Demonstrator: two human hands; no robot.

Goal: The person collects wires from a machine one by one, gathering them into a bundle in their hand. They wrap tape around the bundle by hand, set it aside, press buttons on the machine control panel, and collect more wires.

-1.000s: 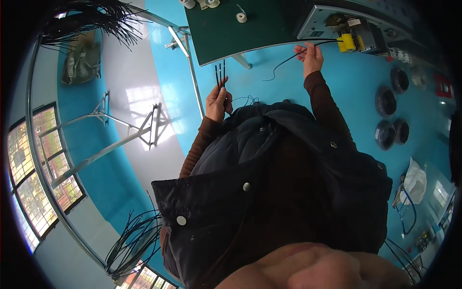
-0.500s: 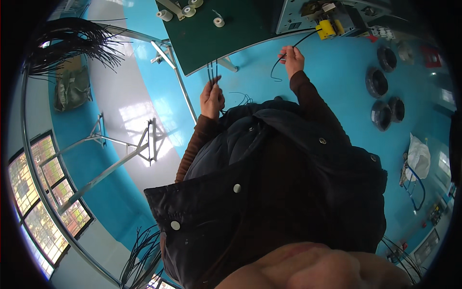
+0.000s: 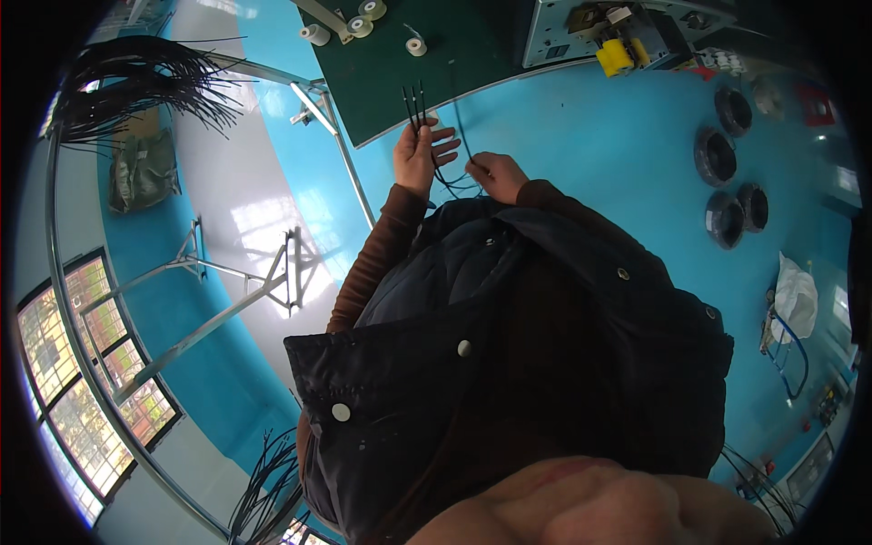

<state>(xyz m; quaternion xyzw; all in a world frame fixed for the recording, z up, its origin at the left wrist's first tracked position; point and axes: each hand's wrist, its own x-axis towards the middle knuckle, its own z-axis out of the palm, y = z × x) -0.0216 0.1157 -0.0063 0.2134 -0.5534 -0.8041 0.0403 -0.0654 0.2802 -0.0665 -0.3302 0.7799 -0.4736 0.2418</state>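
My left hand (image 3: 416, 162) is below the front edge of the green-topped table, its thumb clamped over three thin black cables (image 3: 419, 111) while the other fingers stand apart. The tips of these cables point up and show pale marks; their lower lengths loop down between my hands and my jacket. Close by on the right, my right hand (image 3: 498, 174) pinches a single black cable (image 3: 460, 123) between thumb and fingers. That cable rises toward the table, its upper end over the green surface.
On the table (image 3: 490, 68) stand several white spools (image 3: 416, 46). A grey machine with a yellow part (image 3: 615, 56) is at the far right, black cable coils (image 3: 716, 156) on the blue floor. A metal rack at left carries a black cable bundle (image 3: 136, 86).
My right hand has come left and nearer from beside the machine, bringing its cable away from the yellow part to my left hand. My left hand's fingers have spread and it has risen slightly.
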